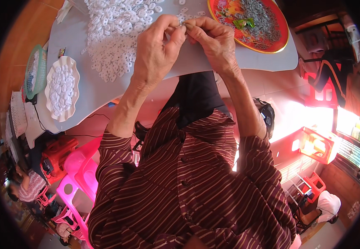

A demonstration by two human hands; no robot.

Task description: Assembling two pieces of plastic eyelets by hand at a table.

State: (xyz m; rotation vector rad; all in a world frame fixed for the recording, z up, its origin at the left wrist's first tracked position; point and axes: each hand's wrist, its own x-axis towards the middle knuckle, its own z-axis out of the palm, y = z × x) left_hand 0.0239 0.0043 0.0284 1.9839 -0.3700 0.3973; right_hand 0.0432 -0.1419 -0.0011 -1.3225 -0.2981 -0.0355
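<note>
Over the far side of the grey table [180,70], my left hand [157,50] and my right hand [217,41] meet fingertip to fingertip. Each is closed in a pinch on something tiny between them, too small to name. Just left of my left hand spreads a heap of white oval plastic pieces [120,18] with holes, and nearer lie smaller white pieces [113,60]. Beside my right hand stands a round red tray [285,43] with a yellow rim. It holds many small grey metal-looking pieces [267,20] and a green-and-yellow scrap [244,23].
A white scalloped dish [74,91] of white oval pieces stands at the table's left end, by a green basket [42,70]. Pink chairs [82,166] are at my left. A red stool [318,145] stands at the right. Another person [30,186] sits far left.
</note>
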